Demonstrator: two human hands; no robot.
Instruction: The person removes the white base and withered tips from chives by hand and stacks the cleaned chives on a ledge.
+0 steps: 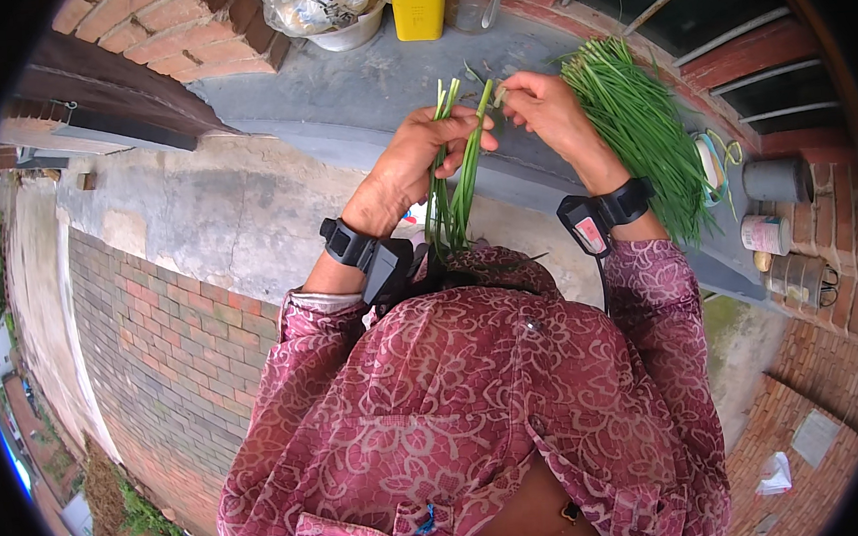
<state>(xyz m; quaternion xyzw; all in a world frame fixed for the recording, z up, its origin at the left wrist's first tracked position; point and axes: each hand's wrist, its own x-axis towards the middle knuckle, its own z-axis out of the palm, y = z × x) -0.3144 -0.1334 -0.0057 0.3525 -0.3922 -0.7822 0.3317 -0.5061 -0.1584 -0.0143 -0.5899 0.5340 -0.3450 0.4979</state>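
Note:
My left hand [410, 147] grips a few green garlic chives [466, 185] whose pale cut ends point up and away from me. One stalk stands a little apart from the others, between thumb and fingers. Close to that stalk's end, my right hand [544, 110] pinches a small pale strip of leaf sheath [499, 96] between thumb and forefinger. The long leaves hang down toward my lap. To the right of my right hand, a large pile of chives [634, 130] lies on the grey ledge [359, 92].
Along the ledge stand a white bowl [348, 33] with a plastic bag, a yellow container [417, 7] and a clear jar [473, 4]. A barred window [748, 60] borders the pile. Farther right are a grey metal cup [774, 180] and a labelled can [764, 234]. Brick paving [173, 306] lies left.

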